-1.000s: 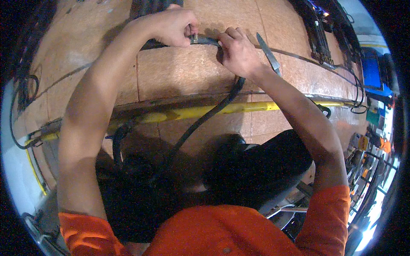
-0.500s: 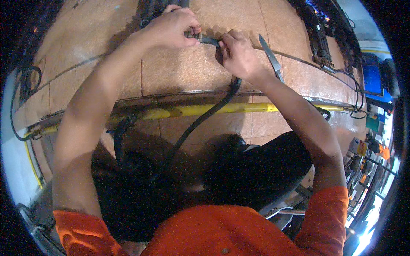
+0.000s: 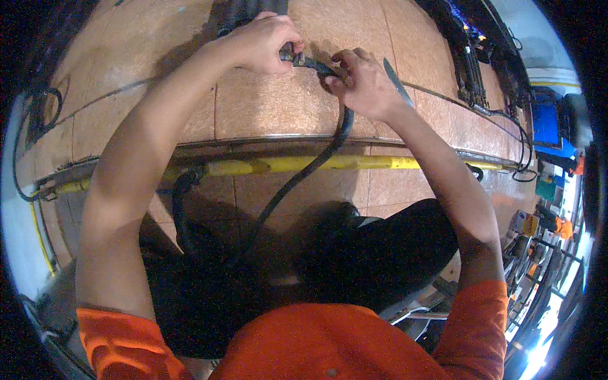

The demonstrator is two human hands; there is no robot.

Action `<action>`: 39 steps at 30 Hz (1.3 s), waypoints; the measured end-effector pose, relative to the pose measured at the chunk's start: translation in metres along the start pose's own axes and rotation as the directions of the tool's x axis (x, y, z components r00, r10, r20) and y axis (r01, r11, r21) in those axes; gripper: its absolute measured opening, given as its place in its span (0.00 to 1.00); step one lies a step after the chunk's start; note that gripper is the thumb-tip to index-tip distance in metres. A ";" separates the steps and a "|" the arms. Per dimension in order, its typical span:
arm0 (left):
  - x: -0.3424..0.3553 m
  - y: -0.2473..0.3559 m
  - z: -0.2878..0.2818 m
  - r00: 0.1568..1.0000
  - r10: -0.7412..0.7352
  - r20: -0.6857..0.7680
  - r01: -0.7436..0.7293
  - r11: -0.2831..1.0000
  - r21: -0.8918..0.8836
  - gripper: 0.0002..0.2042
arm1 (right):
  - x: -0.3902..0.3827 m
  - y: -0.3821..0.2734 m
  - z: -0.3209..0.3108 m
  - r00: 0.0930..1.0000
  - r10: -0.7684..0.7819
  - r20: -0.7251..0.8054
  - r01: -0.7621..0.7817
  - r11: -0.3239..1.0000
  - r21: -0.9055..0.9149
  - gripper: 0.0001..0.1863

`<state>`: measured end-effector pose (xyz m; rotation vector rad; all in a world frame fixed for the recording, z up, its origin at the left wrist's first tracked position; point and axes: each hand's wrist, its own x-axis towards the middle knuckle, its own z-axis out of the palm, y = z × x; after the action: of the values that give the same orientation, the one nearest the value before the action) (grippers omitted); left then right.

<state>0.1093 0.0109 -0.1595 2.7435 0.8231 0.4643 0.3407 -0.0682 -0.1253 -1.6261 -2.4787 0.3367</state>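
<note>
At the top centre my left hand is closed on a metal fitting at the end of a black hose. My right hand rests on the hose just right of the fitting, fingers curled over it. The hose bends there and runs down toward my lap. A knife blade lies just right of my right hand, its lower part hidden. Behind my left hand is a dark object that I cannot make out clearly.
A tiled raised ledge spans the view, with a yellow pipe along its front. Dark equipment with cables stands upper right and more at far left. Blue containers and a cluttered rack are at the right rim.
My left hand has shifted slightly right with the fitting. My right hand has moved a little down and right, its fingers lifting and loosening somewhat, now covering more of the knife.
</note>
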 end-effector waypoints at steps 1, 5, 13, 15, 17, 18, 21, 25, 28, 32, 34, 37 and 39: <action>0.002 -0.001 -0.001 1.000 -0.010 0.027 0.010 1.000 -0.005 0.14 | 0.000 0.002 -0.002 0.999 0.018 0.031 -0.017 1.000 -0.012 0.21; 0.002 -0.003 -0.005 0.999 0.015 0.051 -0.014 1.000 -0.023 0.14 | 0.000 0.008 -0.005 0.998 0.008 0.060 -0.010 1.000 0.023 0.19; -0.003 0.004 -0.025 0.872 -0.260 -0.415 0.149 0.948 -0.280 0.12 | -0.008 -0.009 0.001 0.989 0.110 0.097 -0.117 0.990 0.076 0.15; -0.024 -0.028 -0.031 0.730 -0.460 -0.505 0.348 0.887 -0.304 0.14 | -0.003 -0.013 0.009 0.990 0.125 0.072 -0.126 0.992 0.019 0.17; -0.063 -0.078 -0.014 0.570 -0.735 -0.368 0.638 0.678 -0.366 0.20 | 0.007 -0.020 0.018 0.986 0.146 0.076 -0.147 0.989 0.002 0.18; -0.069 -0.079 -0.007 0.441 -0.879 -0.184 0.745 0.472 -0.472 0.21 | 0.008 -0.018 0.019 0.979 0.183 0.091 -0.184 0.983 -0.003 0.18; -0.061 -0.057 0.009 0.377 -0.920 0.108 0.739 0.228 -0.633 0.28 | 0.007 -0.006 0.027 0.985 0.172 0.020 -0.172 0.985 0.000 0.15; -0.083 -0.090 0.027 0.518 -0.830 -0.206 0.744 0.556 -0.370 0.30 | 0.017 -0.001 0.041 0.999 0.037 -0.003 -0.037 0.998 -0.059 0.14; -0.070 -0.077 0.032 0.379 -0.913 -0.149 0.773 0.401 -0.492 0.30 | 0.022 0.007 0.036 0.996 -0.057 0.074 0.064 0.992 -0.104 0.14; -0.069 -0.058 0.018 0.447 -0.888 -0.103 0.728 0.428 -0.536 0.29 | 0.027 0.009 0.024 0.972 -0.114 0.207 0.150 0.974 -0.171 0.13; -0.072 -0.055 0.013 0.466 -0.882 -0.073 0.687 0.412 -0.598 0.29 | 0.034 0.010 0.025 0.959 -0.179 0.222 0.227 0.950 -0.214 0.12; -0.071 -0.048 0.005 0.468 -0.883 -0.036 0.732 0.410 -0.544 0.28 | 0.039 0.019 0.030 0.954 -0.222 0.201 0.268 0.932 -0.244 0.12; -0.075 -0.051 0.008 0.521 -0.853 -0.029 0.697 0.445 -0.563 0.29 | 0.040 0.020 0.031 0.954 -0.209 0.214 0.263 0.926 -0.269 0.12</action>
<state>0.0282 0.0091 -0.2001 1.5402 1.6713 0.7572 0.3351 -0.0273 -0.1608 -1.4184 -2.9485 0.0871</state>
